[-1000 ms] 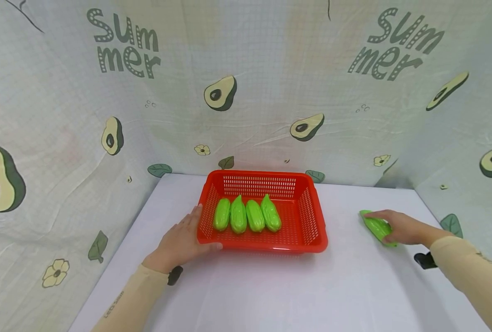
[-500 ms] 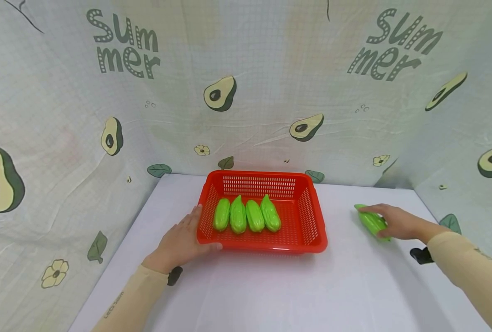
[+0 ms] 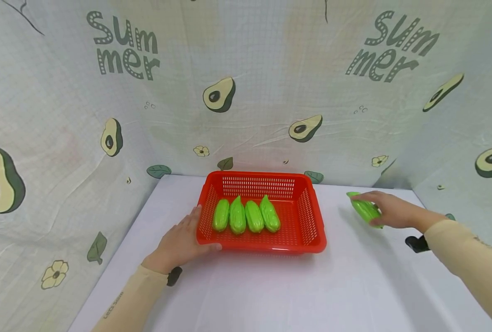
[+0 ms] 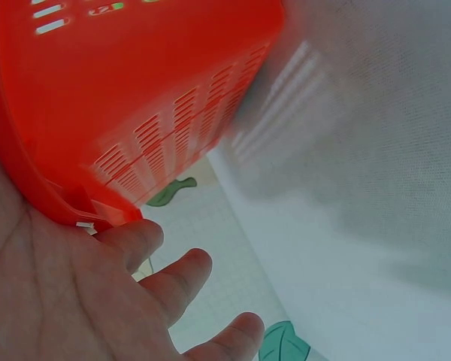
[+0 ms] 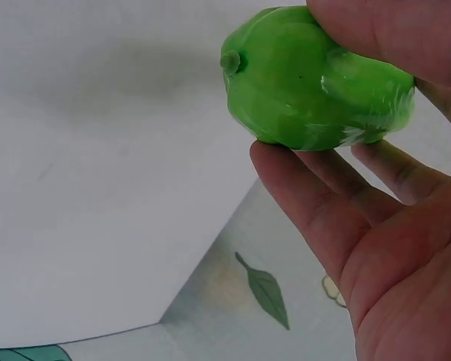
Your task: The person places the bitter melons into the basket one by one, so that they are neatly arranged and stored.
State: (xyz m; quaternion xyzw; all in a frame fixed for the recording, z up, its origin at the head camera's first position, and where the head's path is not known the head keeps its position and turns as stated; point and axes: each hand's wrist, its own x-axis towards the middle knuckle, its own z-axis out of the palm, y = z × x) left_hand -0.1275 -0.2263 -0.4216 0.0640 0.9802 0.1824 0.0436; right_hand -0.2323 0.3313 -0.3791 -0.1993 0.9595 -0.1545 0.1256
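Observation:
My right hand point(image 3: 389, 210) pinches a bright green, gourd-like vegetable point(image 3: 364, 210) between thumb and fingers, right of the red basket point(image 3: 266, 248). In the right wrist view, the green gourd point(image 5: 308, 90) has shallow ridges, a small stem nub and shiny film over part of it; it is held above the white table. Several similar green gourds point(image 3: 237, 216) lie side by side in the left part of the basket. My left hand point(image 3: 179, 242) rests against the basket's front left corner, thumb along the front rim. In the left wrist view, its extended fingers point(image 4: 182, 280) show beside the red rim.
The white table point(image 3: 246, 295) extends in front of the basket and to its right. Behind and at both sides hangs a pale cloth point(image 3: 254, 60) printed with avocados, leaves and lettering. Inside the basket, bare red floor point(image 3: 291, 221) shows right of the gourds.
My right hand has moved left and farther back with the green gourd, lifting it off the table. My left hand and the basket have stayed in place.

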